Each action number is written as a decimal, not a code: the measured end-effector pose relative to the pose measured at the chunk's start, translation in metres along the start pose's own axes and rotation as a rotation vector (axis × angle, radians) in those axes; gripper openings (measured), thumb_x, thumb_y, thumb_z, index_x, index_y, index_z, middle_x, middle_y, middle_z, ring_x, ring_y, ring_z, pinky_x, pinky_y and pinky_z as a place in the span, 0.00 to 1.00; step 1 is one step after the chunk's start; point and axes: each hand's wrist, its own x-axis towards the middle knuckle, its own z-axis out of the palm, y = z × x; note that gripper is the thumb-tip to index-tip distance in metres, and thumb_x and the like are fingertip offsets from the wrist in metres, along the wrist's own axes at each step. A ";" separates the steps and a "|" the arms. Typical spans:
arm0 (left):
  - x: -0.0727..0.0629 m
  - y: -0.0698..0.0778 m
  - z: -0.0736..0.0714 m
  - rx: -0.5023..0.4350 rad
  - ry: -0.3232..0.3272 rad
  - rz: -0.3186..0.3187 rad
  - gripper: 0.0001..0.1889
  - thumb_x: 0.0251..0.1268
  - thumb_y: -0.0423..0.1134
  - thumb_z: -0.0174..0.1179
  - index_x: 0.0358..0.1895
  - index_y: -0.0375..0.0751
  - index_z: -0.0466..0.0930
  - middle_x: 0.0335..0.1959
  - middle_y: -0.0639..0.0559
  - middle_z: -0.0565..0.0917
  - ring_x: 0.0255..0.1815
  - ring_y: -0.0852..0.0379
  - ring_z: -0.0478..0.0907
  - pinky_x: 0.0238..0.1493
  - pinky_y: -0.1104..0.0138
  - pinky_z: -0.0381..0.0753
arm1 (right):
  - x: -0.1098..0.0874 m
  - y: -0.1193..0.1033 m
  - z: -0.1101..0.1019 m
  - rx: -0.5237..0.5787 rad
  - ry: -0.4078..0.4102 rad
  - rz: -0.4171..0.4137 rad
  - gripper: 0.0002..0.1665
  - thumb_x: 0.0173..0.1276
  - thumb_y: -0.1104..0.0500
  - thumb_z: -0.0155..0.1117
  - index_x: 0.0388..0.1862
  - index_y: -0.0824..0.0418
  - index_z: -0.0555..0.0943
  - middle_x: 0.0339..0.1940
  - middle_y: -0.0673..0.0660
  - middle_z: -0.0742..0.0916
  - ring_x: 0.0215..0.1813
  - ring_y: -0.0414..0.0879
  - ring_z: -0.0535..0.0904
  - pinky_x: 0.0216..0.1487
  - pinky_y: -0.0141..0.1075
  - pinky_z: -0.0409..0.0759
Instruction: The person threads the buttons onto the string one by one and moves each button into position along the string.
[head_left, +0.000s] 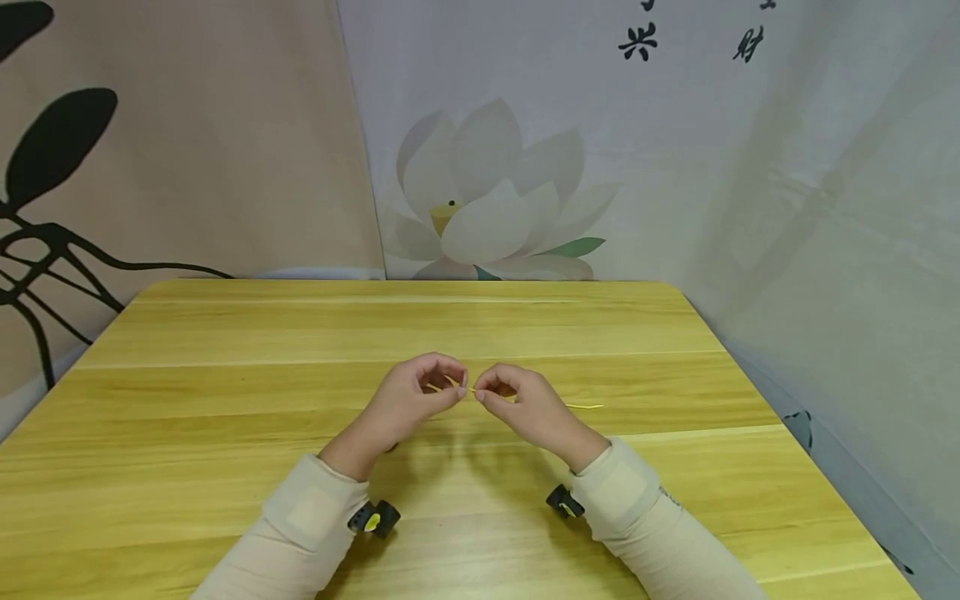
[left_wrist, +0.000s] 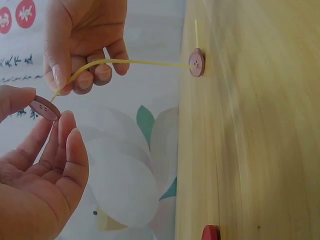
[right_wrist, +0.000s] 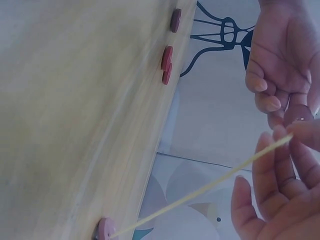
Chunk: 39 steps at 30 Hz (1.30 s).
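Between finger and thumb, my left hand (head_left: 401, 400) pinches a brownish-pink button (left_wrist: 45, 108) with small holes, its face tilted. Opposite it, my right hand (head_left: 536, 408) pinches a yellow cord (left_wrist: 145, 62) close to its tip, which meets the button in the left wrist view. From there the cord sags across to a second pinkish button (left_wrist: 197, 62), threaded on it and down at the table. A tail of the cord (head_left: 585, 407) lies on the wood to the right of my right hand. In the head view both buttons are hidden by the hands.
Red buttons (right_wrist: 167, 58) and a darker one (right_wrist: 175, 20) lie on the wooden table (head_left: 480, 533), beyond my left hand's side. A printed cloth (head_left: 495, 50) with a lotus hangs behind the table's far edge.
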 end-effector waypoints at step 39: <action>-0.001 0.004 0.004 -0.038 0.033 0.005 0.12 0.61 0.39 0.66 0.47 0.42 0.81 0.43 0.51 0.82 0.42 0.53 0.77 0.42 0.61 0.77 | 0.001 -0.006 0.001 0.061 0.074 0.015 0.07 0.72 0.57 0.59 0.43 0.58 0.81 0.40 0.51 0.85 0.45 0.45 0.78 0.50 0.44 0.77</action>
